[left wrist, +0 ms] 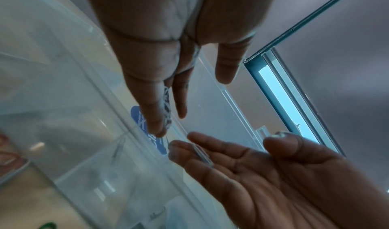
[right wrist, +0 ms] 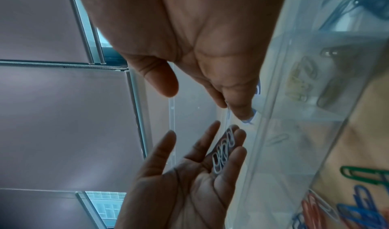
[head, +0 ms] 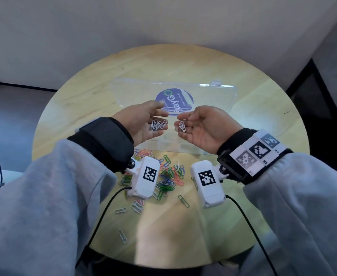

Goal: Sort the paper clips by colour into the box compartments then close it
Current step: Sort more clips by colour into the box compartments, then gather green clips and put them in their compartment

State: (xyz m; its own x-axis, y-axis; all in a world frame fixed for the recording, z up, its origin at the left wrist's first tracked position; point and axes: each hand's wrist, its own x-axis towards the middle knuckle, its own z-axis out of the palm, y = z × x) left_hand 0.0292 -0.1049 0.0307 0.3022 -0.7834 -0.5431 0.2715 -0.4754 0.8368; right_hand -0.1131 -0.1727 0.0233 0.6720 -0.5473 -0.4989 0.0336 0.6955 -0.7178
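Head view: left hand (head: pixel 143 121) lies palm-up, fingers relaxed, white paper clips (head: pixel 158 124) resting across them; right hand (head: pixel 200 126) loosely cupped, one white clip (head: pixel 182 126) on its fingers, above the clear box (head: pixel 171 145).

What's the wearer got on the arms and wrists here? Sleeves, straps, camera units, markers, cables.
Both arms wear light grey sweatshirt sleeves. Each wrist carries a black strap; the right strap bears a white band of three square black-and-white fiducial tags. Under each wrist hangs a white boxy camera unit, left and right, each with one square tag and a black cable trailing back. Hands are bare.
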